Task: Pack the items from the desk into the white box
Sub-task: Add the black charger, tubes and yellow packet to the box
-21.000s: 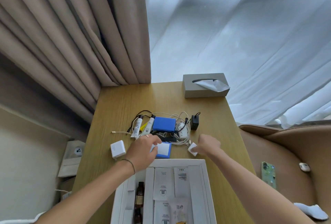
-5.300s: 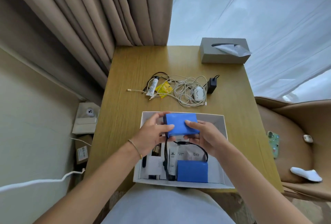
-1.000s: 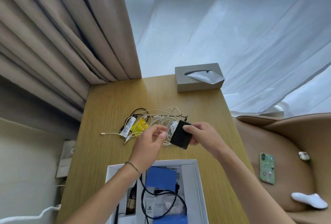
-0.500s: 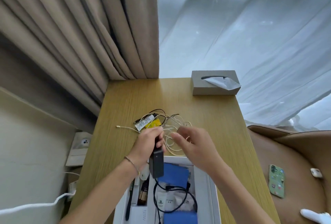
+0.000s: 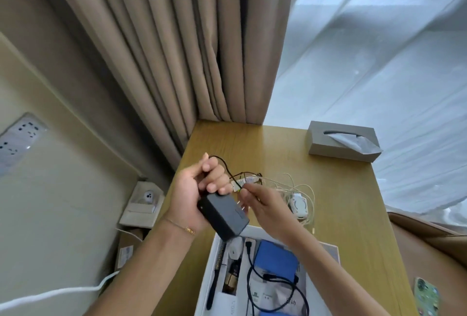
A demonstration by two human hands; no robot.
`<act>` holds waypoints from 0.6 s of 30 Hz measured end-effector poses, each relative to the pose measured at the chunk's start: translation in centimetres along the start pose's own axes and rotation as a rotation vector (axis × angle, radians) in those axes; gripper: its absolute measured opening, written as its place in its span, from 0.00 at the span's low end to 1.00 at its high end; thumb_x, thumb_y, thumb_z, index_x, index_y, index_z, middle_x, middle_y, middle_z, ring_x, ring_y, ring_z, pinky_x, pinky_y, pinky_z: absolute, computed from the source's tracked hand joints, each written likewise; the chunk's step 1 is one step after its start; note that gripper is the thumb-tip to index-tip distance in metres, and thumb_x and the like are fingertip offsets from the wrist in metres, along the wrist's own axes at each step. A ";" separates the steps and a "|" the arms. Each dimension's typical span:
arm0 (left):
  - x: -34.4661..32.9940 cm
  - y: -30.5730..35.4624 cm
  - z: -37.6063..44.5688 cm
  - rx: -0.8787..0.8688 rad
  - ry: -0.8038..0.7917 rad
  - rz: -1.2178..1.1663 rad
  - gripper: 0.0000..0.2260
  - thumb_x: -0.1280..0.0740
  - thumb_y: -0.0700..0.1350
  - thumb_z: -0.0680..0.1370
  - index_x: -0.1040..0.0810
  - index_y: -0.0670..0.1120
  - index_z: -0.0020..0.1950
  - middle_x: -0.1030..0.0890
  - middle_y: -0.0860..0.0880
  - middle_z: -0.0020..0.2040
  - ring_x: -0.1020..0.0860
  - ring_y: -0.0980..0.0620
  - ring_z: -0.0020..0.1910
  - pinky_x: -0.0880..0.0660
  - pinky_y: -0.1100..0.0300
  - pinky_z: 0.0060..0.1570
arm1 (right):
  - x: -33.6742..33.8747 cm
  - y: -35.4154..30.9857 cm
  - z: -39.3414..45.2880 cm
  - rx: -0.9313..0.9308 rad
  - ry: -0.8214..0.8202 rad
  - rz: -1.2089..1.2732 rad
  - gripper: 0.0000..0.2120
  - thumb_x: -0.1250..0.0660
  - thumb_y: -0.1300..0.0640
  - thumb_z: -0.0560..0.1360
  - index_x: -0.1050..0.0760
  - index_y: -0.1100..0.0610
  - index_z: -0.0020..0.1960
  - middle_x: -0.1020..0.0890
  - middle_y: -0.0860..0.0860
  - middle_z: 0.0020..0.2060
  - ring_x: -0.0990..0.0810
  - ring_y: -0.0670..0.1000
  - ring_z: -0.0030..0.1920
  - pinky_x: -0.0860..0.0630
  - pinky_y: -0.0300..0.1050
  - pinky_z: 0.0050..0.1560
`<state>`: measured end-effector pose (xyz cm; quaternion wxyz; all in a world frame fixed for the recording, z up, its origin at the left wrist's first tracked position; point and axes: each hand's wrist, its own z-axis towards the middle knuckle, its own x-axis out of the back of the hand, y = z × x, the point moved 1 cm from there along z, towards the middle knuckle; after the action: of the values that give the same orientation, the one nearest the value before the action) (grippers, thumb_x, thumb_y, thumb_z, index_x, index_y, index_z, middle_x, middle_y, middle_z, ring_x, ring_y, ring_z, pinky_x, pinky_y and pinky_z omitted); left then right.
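Note:
My left hand (image 5: 194, 192) grips a black power adapter (image 5: 223, 214) above the desk, just beyond the far left corner of the white box (image 5: 209, 265). Its thin black cord (image 5: 227, 169) loops up past my fingers. My right hand (image 5: 262, 204) pinches that cord close to the adapter's plug prongs. Inside the box lie a blue case (image 5: 276, 260), a black cable (image 5: 275, 288), a small brown bottle (image 5: 231, 279) and paper sachets. A tangle of white cables (image 5: 295, 189) with a white charger (image 5: 299, 205) stays on the wooden desk (image 5: 341, 202), partly hidden by my hands.
A grey tissue box (image 5: 341, 140) stands at the desk's far right. Beige curtains (image 5: 177, 50) hang behind the desk's far left corner. A phone (image 5: 427, 295) lies on the brown seat at right. Cardboard boxes (image 5: 141, 207) sit on the floor at left.
My left hand has lifted the black adapter higher and turned it flat. My right hand has closed on its cord near the prongs. The view has swung left.

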<state>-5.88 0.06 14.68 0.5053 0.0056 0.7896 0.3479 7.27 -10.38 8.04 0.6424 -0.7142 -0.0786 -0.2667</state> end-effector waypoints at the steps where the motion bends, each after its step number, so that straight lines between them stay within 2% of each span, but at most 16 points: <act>1: -0.2 0.8 0.3 -0.054 0.062 -0.060 0.19 0.42 0.49 0.82 0.33 0.48 0.31 0.38 0.54 0.23 0.36 0.56 0.22 0.32 0.63 0.27 | -1.0 -0.2 -0.3 -0.020 0.008 0.029 0.15 0.42 0.57 0.84 0.27 0.53 0.39 0.22 0.47 0.32 0.27 0.43 0.33 0.32 0.35 0.36; 3: -0.4 1.6 0.9 -0.154 0.190 -0.105 0.21 0.41 0.48 0.81 0.36 0.49 0.28 0.39 0.54 0.22 0.37 0.56 0.22 0.33 0.64 0.26 | -2.9 -0.6 -1.1 -0.058 0.006 0.110 0.17 0.42 0.59 0.83 0.27 0.47 0.37 0.26 0.45 0.29 0.31 0.42 0.30 0.35 0.36 0.33; 5: -0.5 1.6 1.4 -0.235 0.289 -0.059 0.21 0.40 0.47 0.81 0.38 0.50 0.27 0.40 0.53 0.23 0.38 0.56 0.22 0.34 0.64 0.25 | -4.2 -1.5 -1.7 -0.080 -0.018 0.231 0.15 0.41 0.59 0.83 0.23 0.47 0.41 0.29 0.45 0.28 0.33 0.46 0.30 0.37 0.42 0.33; 7: -0.4 1.3 1.7 -0.307 0.363 0.044 0.20 0.39 0.46 0.81 0.40 0.50 0.30 0.41 0.53 0.25 0.39 0.55 0.23 0.34 0.63 0.25 | -4.5 -2.5 -2.2 -0.062 -0.066 0.386 0.09 0.37 0.56 0.81 0.20 0.48 0.46 0.31 0.45 0.30 0.34 0.49 0.32 0.38 0.46 0.35; 9: -0.1 0.9 1.9 -0.346 0.394 0.116 0.20 0.38 0.45 0.80 0.40 0.50 0.31 0.41 0.52 0.26 0.39 0.55 0.23 0.33 0.62 0.26 | -4.3 -3.3 -2.9 -0.051 -0.116 0.589 0.07 0.34 0.51 0.80 0.19 0.47 0.45 0.31 0.47 0.32 0.34 0.48 0.33 0.37 0.44 0.37; 11: 0.3 0.3 2.0 -0.375 0.374 0.210 0.20 0.37 0.45 0.80 0.40 0.49 0.29 0.41 0.52 0.26 0.38 0.54 0.24 0.31 0.60 0.28 | -4.1 -3.6 -3.2 -0.135 -0.094 0.789 0.20 0.36 0.44 0.80 0.22 0.62 0.45 0.31 0.51 0.31 0.35 0.49 0.31 0.41 0.47 0.38; 12: 0.4 -0.1 1.9 -0.398 0.350 0.293 0.21 0.37 0.45 0.80 0.39 0.49 0.28 0.40 0.51 0.26 0.37 0.53 0.24 0.29 0.58 0.31 | -3.9 -3.6 -3.1 -0.223 -0.053 0.897 0.25 0.37 0.42 0.80 0.24 0.67 0.49 0.31 0.52 0.29 0.36 0.49 0.30 0.42 0.48 0.37; 13: 0.3 -0.5 1.8 -0.423 0.319 0.387 0.21 0.37 0.44 0.79 0.38 0.49 0.27 0.40 0.50 0.25 0.36 0.52 0.25 0.26 0.56 0.34 | -3.8 -3.4 -3.0 -0.313 -0.003 1.008 0.26 0.36 0.41 0.79 0.24 0.67 0.53 0.32 0.53 0.28 0.37 0.49 0.28 0.43 0.47 0.36; 15: 0.5 -1.3 1.4 -0.460 0.237 0.511 0.21 0.36 0.44 0.79 0.36 0.48 0.26 0.36 0.48 0.25 0.29 0.49 0.27 0.22 0.54 0.43 | -3.5 -2.9 -2.6 -0.430 0.092 1.171 0.22 0.35 0.43 0.78 0.25 0.61 0.58 0.33 0.52 0.27 0.38 0.48 0.26 0.41 0.44 0.33; 18: 1.7 -1.7 0.5 -0.426 0.194 0.583 0.21 0.37 0.46 0.80 0.29 0.45 0.26 0.26 0.44 0.29 0.18 0.42 0.38 0.20 0.51 0.50 | -2.0 -1.6 -2.4 -0.444 0.194 1.166 0.15 0.36 0.50 0.79 0.29 0.61 0.56 0.33 0.51 0.25 0.39 0.49 0.25 0.38 0.40 0.29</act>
<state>-5.71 -0.36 12.29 0.2976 0.0921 0.7091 0.6326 4.17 -11.93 8.54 0.5226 -0.7285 0.4397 0.0537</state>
